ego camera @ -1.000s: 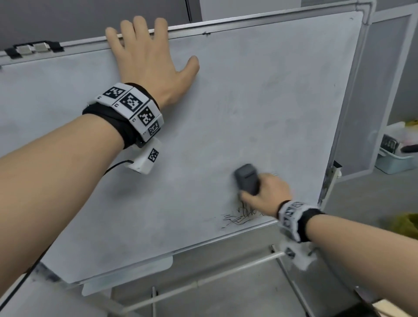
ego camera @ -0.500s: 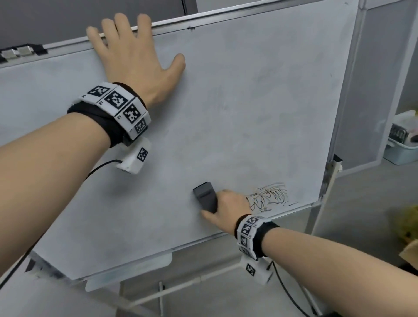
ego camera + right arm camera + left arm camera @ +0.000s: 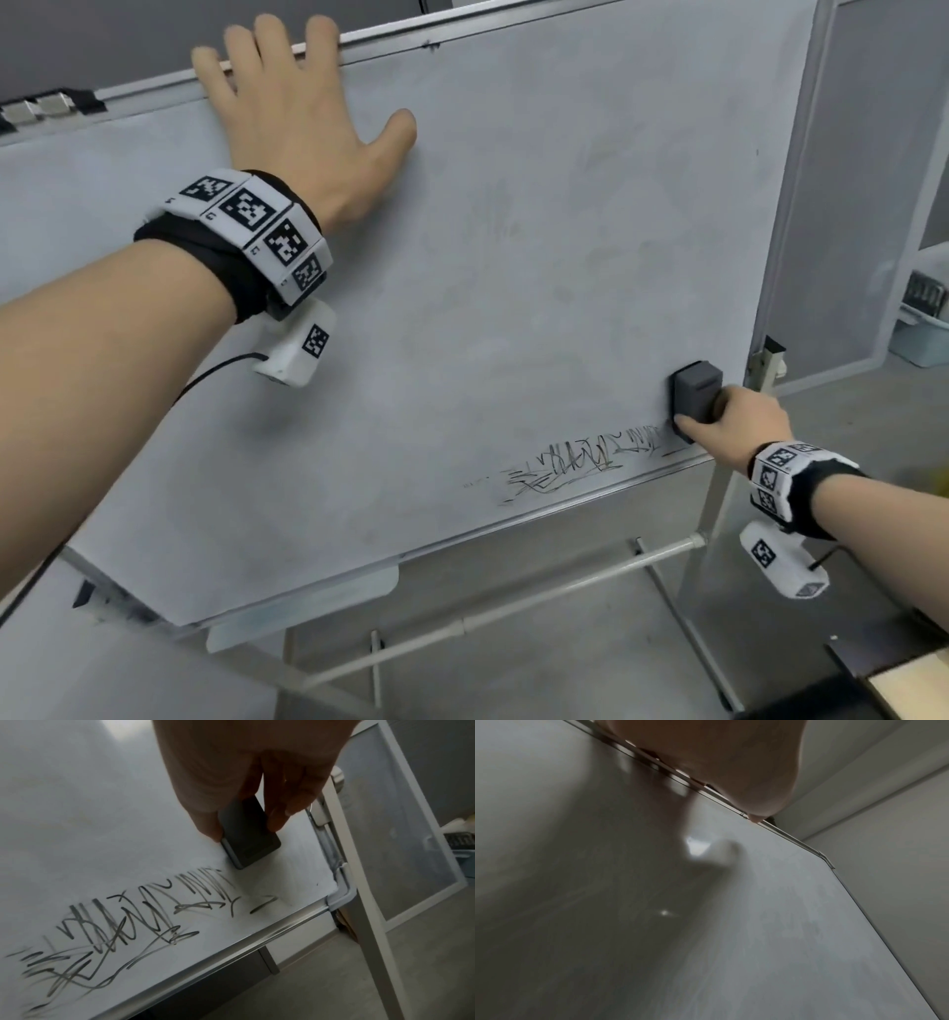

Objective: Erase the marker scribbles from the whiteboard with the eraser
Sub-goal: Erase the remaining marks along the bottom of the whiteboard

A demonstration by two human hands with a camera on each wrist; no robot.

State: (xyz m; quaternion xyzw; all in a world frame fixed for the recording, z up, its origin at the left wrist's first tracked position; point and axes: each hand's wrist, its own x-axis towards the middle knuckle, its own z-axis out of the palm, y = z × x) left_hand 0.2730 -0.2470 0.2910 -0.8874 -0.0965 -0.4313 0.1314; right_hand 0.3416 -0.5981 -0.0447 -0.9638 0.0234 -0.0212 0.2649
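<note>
No legible txt anywhere. Marker scribbles (image 3: 580, 462) on whiteboard (image 3: 513, 257) = loose lines, no words or nos. Wristbands (image 3: 257, 221) carry b/w square code patterns only.

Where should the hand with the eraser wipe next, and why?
Probably down and leftward along the bottom edge. The right hand holds the eraser just above the scribbles' right end, and the black scribbles still run along the whiteboard near its lower frame.

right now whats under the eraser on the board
The eraser, gripped by the right hand, lies flat on the whiteboard. Scribbles show beside and below it; any marks directly beneath it are covered.
</note>
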